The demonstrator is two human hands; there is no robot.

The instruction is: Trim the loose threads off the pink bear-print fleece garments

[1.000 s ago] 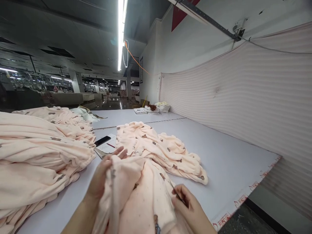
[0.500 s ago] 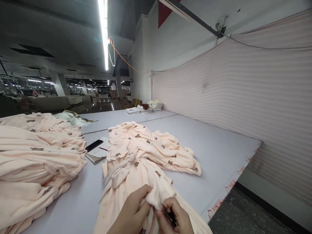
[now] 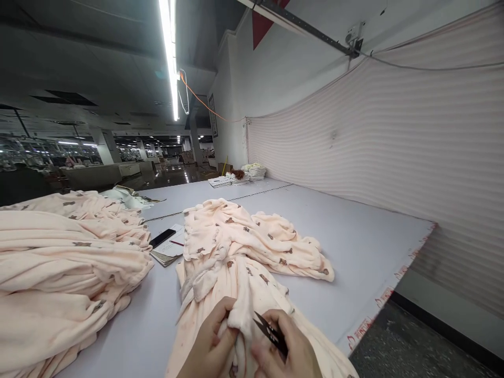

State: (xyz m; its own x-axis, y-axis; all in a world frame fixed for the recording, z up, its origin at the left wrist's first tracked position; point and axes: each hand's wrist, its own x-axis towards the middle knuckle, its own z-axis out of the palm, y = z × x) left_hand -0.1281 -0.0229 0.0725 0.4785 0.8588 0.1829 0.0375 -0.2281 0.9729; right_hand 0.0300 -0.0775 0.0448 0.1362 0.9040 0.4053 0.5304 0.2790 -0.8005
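A peach fleece robe with small brown bear prints lies in front of me, with a tie belt across its middle. My left hand pinches a folded white-pink edge of this robe between thumb and fingers. My right hand is wrapped round small black thread snips. The blades point up and left, close beside the pinched edge; whether they touch the cloth I cannot tell. Part of the snips is hidden in the palm.
A heap of similar peach fleece lies at left. A black phone and a pen rest on a notebook between the heaps. White stacks stand at the table's far end. A striped cloth hangs along the right wall.
The snips' blades now show clearly, lifted out from the right hand beside the cloth. My left hand keeps its pinch. The whole view has shifted slightly, so things sit further right.
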